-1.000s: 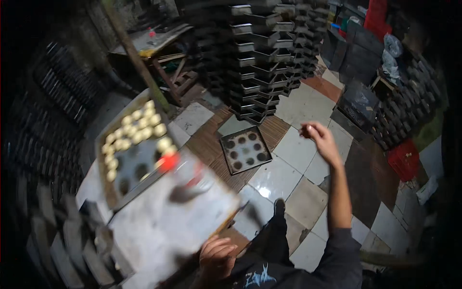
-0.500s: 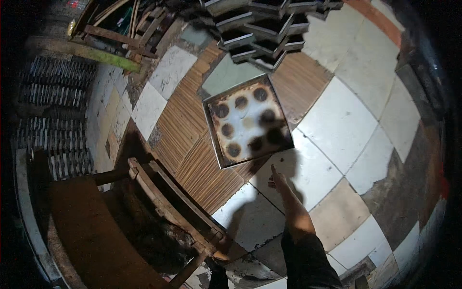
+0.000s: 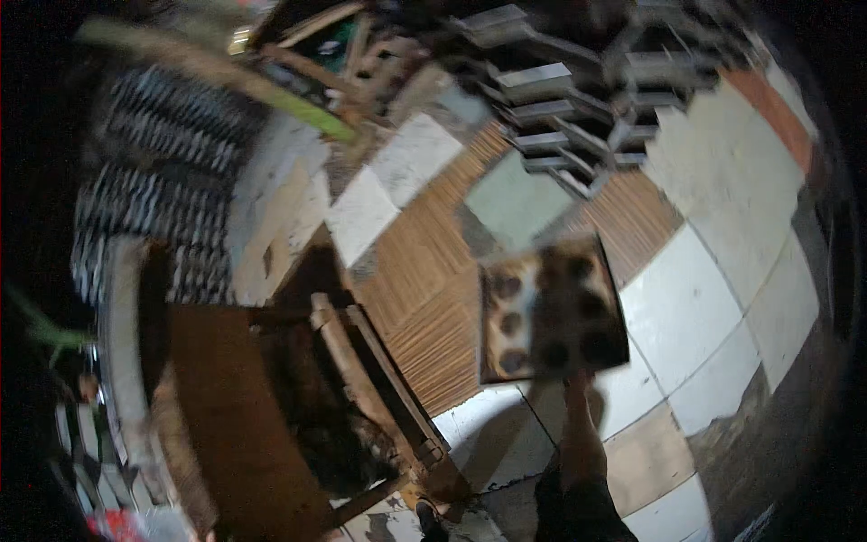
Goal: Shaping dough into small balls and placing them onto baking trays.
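Note:
A square metal tray [image 3: 524,312] with a raised rim is in the middle of the head view, its pale inside scorched brown and marked with several dark round spots. My right hand [image 3: 580,387] is at the tray's near edge and grips it there. Its fingers are mostly hidden by the rim and blurred. The tray looks raised off the floor, with shade over its right half. My left hand does not show.
Stacked angular metal trays [image 3: 564,117] stand at the far right. A wooden frame with a brown panel [image 3: 239,415] fills the near left. Rows of thin metal pieces [image 3: 167,199] are stacked behind it. Patchwork tiles [image 3: 691,280] cover the floor.
My right hand has reached the tray and taken hold of its near edge. The tray has come nearer and turned. The whole view has swung left.

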Demonstrator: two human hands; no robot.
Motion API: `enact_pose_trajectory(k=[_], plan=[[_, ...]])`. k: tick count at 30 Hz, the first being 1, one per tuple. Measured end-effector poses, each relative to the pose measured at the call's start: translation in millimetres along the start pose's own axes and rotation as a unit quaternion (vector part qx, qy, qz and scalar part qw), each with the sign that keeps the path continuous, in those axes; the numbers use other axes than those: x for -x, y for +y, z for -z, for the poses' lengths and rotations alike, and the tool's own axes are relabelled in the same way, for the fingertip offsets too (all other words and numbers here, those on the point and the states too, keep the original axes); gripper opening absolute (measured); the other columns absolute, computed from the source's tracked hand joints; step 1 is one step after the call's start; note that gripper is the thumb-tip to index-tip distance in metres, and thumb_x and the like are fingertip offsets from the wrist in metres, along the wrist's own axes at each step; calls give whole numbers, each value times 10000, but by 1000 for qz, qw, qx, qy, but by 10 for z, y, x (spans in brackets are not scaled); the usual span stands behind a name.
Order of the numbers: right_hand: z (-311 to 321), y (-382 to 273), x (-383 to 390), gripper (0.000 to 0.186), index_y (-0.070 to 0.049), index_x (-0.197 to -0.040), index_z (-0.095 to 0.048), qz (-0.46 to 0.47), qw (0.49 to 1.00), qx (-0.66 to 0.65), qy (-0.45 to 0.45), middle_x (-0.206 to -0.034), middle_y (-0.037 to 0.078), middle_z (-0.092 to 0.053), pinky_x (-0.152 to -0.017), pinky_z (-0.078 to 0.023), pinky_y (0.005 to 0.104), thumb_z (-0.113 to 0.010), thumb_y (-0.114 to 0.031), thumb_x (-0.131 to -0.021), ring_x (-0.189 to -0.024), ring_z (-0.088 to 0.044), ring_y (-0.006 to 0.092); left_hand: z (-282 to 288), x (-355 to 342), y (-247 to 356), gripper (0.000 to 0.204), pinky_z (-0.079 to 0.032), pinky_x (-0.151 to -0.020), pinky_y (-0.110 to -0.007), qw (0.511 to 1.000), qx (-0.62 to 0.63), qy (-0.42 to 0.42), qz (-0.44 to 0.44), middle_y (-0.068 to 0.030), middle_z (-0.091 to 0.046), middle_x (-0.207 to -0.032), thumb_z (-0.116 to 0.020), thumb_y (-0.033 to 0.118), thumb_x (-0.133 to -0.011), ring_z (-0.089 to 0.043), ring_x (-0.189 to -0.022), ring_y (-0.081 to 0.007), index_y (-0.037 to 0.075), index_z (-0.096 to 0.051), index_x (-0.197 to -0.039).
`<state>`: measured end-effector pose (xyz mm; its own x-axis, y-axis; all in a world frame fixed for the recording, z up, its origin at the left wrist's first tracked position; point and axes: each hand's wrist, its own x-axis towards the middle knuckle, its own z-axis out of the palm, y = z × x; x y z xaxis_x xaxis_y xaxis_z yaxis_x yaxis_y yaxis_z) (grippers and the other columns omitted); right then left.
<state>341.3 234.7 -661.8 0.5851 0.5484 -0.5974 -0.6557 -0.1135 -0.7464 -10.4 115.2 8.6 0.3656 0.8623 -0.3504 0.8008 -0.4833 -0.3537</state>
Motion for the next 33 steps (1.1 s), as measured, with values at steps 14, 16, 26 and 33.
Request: enact_pose_trajectory(k=[14,16,26,33], plan=[[-2993,-4654,4976,664,8,-1068,-508,567,783,154,-204,-1127,169,-471,-705,-489,393,-419,-594,-801,-876,-548,262,-737,642,-794,373,-473,-794,-322,774,391,437,-237,-128,-575,-1022,-674,181,-725,-561,-938,-244,-6,-563,-1028],[-3082,-4649,5840,661,9,-1069,-508,622,740,145,-211,-1133,169,-467,-715,-487,395,-419,-589,-803,-887,-546,264,-672,923,-738,355,-472,-794,-325,693,519,438,-244,-124,-588,-983,-660,186,-744,-560,-940,-242,-30,-566,-1009],[-3001,-4123,9030,645,17,-1072,-510,794,587,35,-157,-1159,171,-449,-763,-480,406,-421,-567,-813,-944,-537,275,515,3534,-2696,886,-138,-1035,-410,489,565,588,-309,-206,-117,-1395,-573,469,-766,-116,-1300,-327,-38,-125,-1338],[-4251,-4182,10724,434,-48,-1078,-498,510,689,-97,-505,-986,102,-552,-637,-524,301,-581,-362,-790,-773,-596,185,981,4644,-4128,796,5,-1062,-441,491,380,773,-132,-302,44,-1379,-432,19,-679,51,-1297,-407,-93,21,-1324]])
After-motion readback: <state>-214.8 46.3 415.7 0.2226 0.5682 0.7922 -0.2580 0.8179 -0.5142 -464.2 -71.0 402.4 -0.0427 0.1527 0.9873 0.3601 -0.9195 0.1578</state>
